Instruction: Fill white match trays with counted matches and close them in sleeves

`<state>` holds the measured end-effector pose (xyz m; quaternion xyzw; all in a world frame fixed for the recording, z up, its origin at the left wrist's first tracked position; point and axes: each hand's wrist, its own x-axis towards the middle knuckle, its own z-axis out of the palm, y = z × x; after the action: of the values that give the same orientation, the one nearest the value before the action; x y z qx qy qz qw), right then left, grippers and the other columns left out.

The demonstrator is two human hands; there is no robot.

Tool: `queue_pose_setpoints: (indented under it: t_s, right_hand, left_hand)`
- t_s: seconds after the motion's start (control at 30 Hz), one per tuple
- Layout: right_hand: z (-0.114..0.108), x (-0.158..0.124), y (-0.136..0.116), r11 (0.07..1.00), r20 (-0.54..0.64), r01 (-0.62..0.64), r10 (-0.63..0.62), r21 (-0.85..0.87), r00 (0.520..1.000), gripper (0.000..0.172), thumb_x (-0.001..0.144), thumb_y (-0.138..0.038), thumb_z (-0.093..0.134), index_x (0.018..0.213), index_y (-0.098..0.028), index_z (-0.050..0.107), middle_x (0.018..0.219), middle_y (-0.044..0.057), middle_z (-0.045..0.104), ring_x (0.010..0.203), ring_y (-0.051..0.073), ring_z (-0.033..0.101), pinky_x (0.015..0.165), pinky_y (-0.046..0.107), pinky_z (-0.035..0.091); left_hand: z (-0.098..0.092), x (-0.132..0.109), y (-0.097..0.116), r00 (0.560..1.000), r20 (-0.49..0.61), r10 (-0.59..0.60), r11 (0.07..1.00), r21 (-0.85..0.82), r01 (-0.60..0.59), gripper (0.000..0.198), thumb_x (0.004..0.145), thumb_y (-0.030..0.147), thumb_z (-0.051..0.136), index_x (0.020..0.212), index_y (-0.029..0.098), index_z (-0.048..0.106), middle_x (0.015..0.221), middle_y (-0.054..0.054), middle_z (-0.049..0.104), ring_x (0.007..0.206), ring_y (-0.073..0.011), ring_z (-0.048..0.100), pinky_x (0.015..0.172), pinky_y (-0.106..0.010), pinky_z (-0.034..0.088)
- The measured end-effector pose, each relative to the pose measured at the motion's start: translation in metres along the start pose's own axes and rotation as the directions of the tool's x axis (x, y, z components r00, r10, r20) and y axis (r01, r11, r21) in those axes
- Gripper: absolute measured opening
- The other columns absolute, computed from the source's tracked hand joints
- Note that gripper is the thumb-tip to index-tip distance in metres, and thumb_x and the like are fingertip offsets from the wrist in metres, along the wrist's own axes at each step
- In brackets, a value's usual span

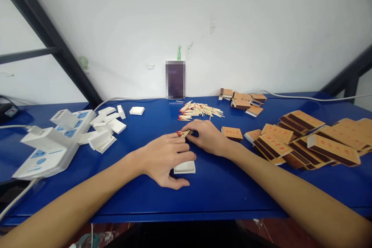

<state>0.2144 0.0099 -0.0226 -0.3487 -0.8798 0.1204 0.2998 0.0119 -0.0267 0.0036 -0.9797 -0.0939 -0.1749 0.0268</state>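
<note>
My right hand (207,135) is closed in a pinch on a small bunch of matches (185,133), red heads toward the left. My left hand (167,157) has its fingers apart, the forefinger close to the match heads; whether it touches them I cannot tell. Under its fingers a white matchbox tray (185,167) lies on the table, partly hidden by the hand. Just beyond both hands is a loose pile of matches (203,109). A matchbox sleeve (231,133) lies right of my right hand.
White trays (109,126) are heaped at left beside a power strip (58,143) with plugs. Many matchbox sleeves (308,139) spread over the right side of the blue table (209,197). More matchboxes (245,100) lie at the back. A pixelated dark rectangle (175,80) stands against the wall.
</note>
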Motion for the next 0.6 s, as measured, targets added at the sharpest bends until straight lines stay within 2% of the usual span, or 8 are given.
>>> queue_pose_setpoints:
  t_s: [0.1, 0.2, 0.27, 0.33, 0.4, 0.43, 0.6]
  right_hand:
    - [-0.001, 0.0, 0.001, 1.0, -0.01, -0.012, 0.012, 0.019, 1.0, 0.017, 0.086, -0.011, 0.062, 0.095, -0.02, 0.073, 0.094, 0.004, 0.077, 0.088, 0.018, 0.07, 0.079, 0.029, 0.051]
    - [-0.002, 0.0, 0.001, 0.999, -0.028, -0.016, 0.017, 0.042, 0.999, 0.017, 0.084, -0.011, 0.063, 0.095, -0.019, 0.073, 0.094, 0.004, 0.076, 0.087, 0.017, 0.069, 0.079, 0.029, 0.051]
    - [-0.002, 0.0, 0.001, 0.998, -0.034, -0.019, 0.02, 0.052, 0.999, 0.016, 0.084, -0.011, 0.064, 0.095, -0.019, 0.073, 0.093, 0.004, 0.076, 0.085, 0.017, 0.069, 0.079, 0.028, 0.051]
    - [-0.001, 0.0, 0.001, 0.999, -0.028, -0.018, 0.02, 0.051, 0.999, 0.016, 0.084, -0.011, 0.064, 0.094, -0.018, 0.072, 0.093, 0.004, 0.076, 0.083, 0.016, 0.069, 0.077, 0.028, 0.05]
    - [-0.001, 0.0, 0.002, 0.999, -0.018, -0.023, 0.024, 0.05, 1.0, 0.016, 0.084, -0.011, 0.063, 0.094, -0.019, 0.072, 0.091, 0.003, 0.076, 0.081, 0.016, 0.069, 0.076, 0.027, 0.05]
    - [0.0, 0.0, 0.002, 0.998, -0.014, -0.025, 0.026, 0.05, 1.0, 0.017, 0.084, -0.011, 0.063, 0.094, -0.019, 0.072, 0.091, 0.002, 0.076, 0.081, 0.016, 0.068, 0.075, 0.027, 0.049]
    - [-0.001, 0.0, 0.002, 0.999, 0.0, -0.018, 0.018, 0.041, 1.0, 0.018, 0.084, -0.011, 0.063, 0.095, -0.02, 0.073, 0.091, 0.003, 0.076, 0.082, 0.016, 0.068, 0.075, 0.027, 0.049]
  left_hand:
    - [0.004, 0.0, -0.002, 0.999, -0.005, -0.036, 0.999, 0.033, 0.036, 0.028, 0.083, 0.039, 0.06, 0.099, 0.016, 0.061, 0.08, -0.005, 0.064, 0.075, -0.0198, 0.06, 0.072, -0.033, 0.043]
    - [0.001, -0.004, -0.01, 0.994, -0.016, -0.104, 0.994, 0.018, 0.105, 0.033, 0.083, 0.043, 0.062, 0.101, 0.016, 0.06, 0.089, -0.007, 0.066, 0.081, -0.0213, 0.061, 0.073, -0.033, 0.044]
    - [-0.001, -0.008, -0.017, 0.983, -0.043, -0.177, 0.983, -0.061, 0.174, 0.037, 0.082, 0.045, 0.063, 0.105, 0.016, 0.059, 0.094, -0.007, 0.066, 0.084, -0.0215, 0.061, 0.077, -0.034, 0.046]
    - [-0.002, -0.012, -0.025, 0.95, -0.108, -0.294, 0.949, -0.152, 0.276, 0.029, 0.087, 0.037, 0.059, 0.107, 0.017, 0.058, 0.094, -0.006, 0.065, 0.085, -0.0195, 0.06, 0.079, -0.033, 0.047]
    - [0.0, -0.015, -0.032, 0.894, -0.176, -0.411, 0.905, -0.198, 0.377, 0.017, 0.092, 0.026, 0.052, 0.105, 0.018, 0.06, 0.089, -0.004, 0.063, 0.083, -0.0168, 0.058, 0.078, -0.031, 0.047]
    - [0.001, -0.017, -0.035, 0.884, -0.184, -0.431, 0.896, -0.205, 0.394, 0.016, 0.093, 0.022, 0.05, 0.104, 0.018, 0.061, 0.089, -0.003, 0.062, 0.083, -0.0162, 0.058, 0.078, -0.031, 0.047]
    - [0.006, -0.019, -0.041, 0.923, -0.101, -0.372, 0.907, -0.254, 0.337, 0.024, 0.094, 0.016, 0.05, 0.108, 0.022, 0.069, 0.106, -0.006, 0.057, 0.094, -0.0163, 0.056, 0.082, -0.031, 0.049]
